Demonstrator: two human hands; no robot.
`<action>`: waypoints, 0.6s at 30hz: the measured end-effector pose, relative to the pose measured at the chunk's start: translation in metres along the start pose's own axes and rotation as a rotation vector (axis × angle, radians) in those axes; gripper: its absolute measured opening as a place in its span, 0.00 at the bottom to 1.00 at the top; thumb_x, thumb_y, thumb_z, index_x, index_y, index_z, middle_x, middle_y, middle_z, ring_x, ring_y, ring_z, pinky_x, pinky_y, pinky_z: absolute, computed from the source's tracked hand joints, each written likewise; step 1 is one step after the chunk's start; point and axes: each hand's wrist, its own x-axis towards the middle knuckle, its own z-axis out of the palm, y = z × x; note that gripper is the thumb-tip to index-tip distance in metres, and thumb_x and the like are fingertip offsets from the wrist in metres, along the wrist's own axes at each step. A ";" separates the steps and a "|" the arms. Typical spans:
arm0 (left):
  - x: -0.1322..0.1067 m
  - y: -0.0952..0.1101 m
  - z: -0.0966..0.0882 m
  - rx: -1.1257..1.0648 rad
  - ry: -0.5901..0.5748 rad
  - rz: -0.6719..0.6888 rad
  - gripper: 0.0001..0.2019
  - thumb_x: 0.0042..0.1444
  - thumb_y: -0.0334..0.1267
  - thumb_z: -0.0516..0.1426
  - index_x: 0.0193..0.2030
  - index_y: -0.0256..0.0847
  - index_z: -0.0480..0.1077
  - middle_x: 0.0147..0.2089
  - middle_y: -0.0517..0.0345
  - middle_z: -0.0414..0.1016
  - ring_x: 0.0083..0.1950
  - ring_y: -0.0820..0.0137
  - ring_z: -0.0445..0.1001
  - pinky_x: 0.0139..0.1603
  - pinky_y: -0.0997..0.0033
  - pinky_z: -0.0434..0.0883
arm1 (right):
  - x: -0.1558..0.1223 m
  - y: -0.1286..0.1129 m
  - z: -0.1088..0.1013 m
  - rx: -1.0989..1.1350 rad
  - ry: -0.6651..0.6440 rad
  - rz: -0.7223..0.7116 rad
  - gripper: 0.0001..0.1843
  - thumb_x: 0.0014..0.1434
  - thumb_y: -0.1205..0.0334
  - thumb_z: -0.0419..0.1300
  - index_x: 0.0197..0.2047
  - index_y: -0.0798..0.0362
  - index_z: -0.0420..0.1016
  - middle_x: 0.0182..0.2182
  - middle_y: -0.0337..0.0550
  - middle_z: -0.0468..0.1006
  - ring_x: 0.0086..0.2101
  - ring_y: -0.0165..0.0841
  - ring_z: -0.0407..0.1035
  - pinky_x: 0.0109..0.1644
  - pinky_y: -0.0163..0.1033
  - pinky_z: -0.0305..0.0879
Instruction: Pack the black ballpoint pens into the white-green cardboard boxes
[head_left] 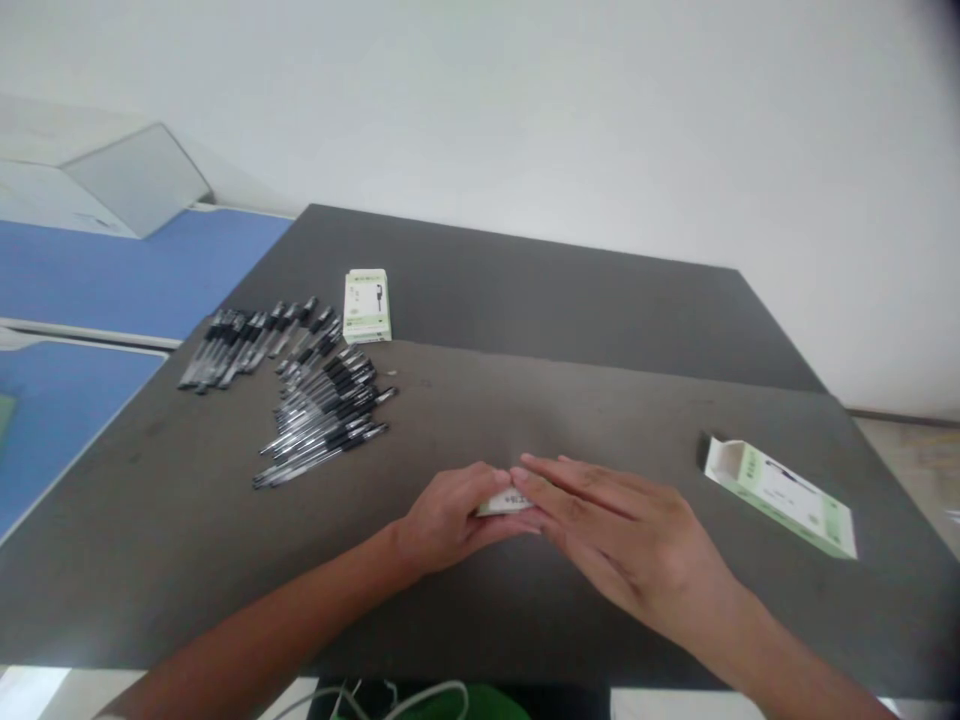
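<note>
1. L hand (446, 520): fingers curled, pressed together on L end of card (504, 503), apparently pinching it.
2. R hand (615, 530): fingers straight, close together, over card's R end; thumb hidden, pinch can't be confirmed.
3. Card: held between hands just above table (600, 425); mostly hidden, print unreadable, exact form unclear.
4. Open box (780, 497): lying on table, R of hands.
5. Pens (322, 420): loose rows, L of hands, blurred, count n/a.
6. Closed box (367, 305): beyond pens.
</note>
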 end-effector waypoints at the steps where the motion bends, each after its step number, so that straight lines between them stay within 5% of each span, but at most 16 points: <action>1: 0.000 0.000 0.002 0.002 0.020 -0.009 0.28 0.65 0.55 0.64 0.64 0.42 0.68 0.36 0.56 0.80 0.29 0.70 0.78 0.32 0.73 0.76 | 0.000 -0.001 0.002 0.022 0.018 0.012 0.19 0.72 0.69 0.61 0.63 0.55 0.78 0.58 0.50 0.83 0.55 0.36 0.80 0.63 0.41 0.78; 6: 0.002 0.006 0.010 0.009 0.084 -0.022 0.30 0.66 0.58 0.62 0.65 0.41 0.66 0.41 0.53 0.83 0.30 0.69 0.80 0.31 0.73 0.77 | -0.006 -0.004 0.015 0.134 0.107 0.120 0.22 0.69 0.71 0.64 0.64 0.48 0.79 0.58 0.46 0.84 0.54 0.37 0.82 0.59 0.41 0.81; 18: 0.013 0.014 0.011 -0.009 0.068 0.070 0.23 0.70 0.54 0.59 0.64 0.46 0.63 0.45 0.54 0.83 0.36 0.69 0.83 0.33 0.75 0.75 | -0.022 0.005 0.007 -0.138 -0.034 -0.065 0.38 0.66 0.77 0.64 0.75 0.46 0.64 0.66 0.51 0.76 0.62 0.42 0.75 0.68 0.51 0.74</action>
